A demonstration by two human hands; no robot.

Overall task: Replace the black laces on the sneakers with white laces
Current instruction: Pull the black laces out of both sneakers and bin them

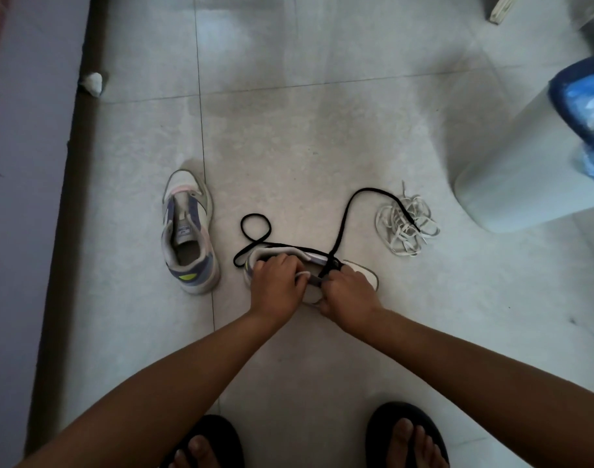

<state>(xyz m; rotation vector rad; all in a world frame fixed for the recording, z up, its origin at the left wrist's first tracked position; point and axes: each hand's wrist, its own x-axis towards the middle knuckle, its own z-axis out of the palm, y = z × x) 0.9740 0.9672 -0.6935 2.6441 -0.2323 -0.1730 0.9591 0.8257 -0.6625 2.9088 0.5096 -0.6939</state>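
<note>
A white and blue sneaker (pixel 359 270) lies on its side on the tiled floor, mostly hidden by both hands. My left hand (pixel 277 285) grips its heel end and tongue. My right hand (pixel 348 293) pinches the black lace (pixel 343 224) at the eyelets. That lace runs loose from the shoe, looping on the floor to the left and arching right over a pile of white laces (pixel 407 226). The second sneaker (pixel 189 231) stands upright to the left with no lace in it.
A white bin (pixel 511 170) with a blue liner stands at the right. A dark skirting strip and wall (pixel 69 197) run down the left, with a crumpled white scrap (pixel 93 83) beside it. My feet in black sandals (pixel 407 437) are at the bottom edge.
</note>
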